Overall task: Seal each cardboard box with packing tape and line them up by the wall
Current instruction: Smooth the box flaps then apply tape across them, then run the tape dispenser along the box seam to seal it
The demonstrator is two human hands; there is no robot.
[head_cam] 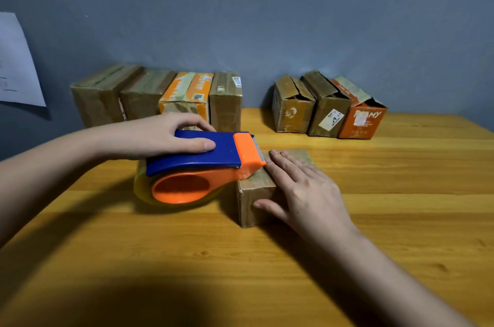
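Left hand curled over the blue top of the tape dispenser, thumb lying along the near side of the blue plate, fingers wrapped over the far edge, gripping it. Dispenser's orange body and clear tape roll resting on the table, toothed orange nose pressed against the left top edge of the small cardboard box at the middle of the table.

Right hand flat on top of that box, fingers straight and close together, tips just beside the dispenser's teeth, thumb spread down against the near side face (pressing, not gripping).

Against the grey wall, two groups well apart. Left group of four boxes side by side, glossy with tape, the third orange and white with a small barcode label, its writing too small to read. Right group of three boxes with top flaps loose and gaping: a brown one with a faint printed mark, a brown one bearing a white sticker with unreadable digits, an orange one showing "MY" in white letters.

Sheet of paper stuck to the wall at far left, text illegible
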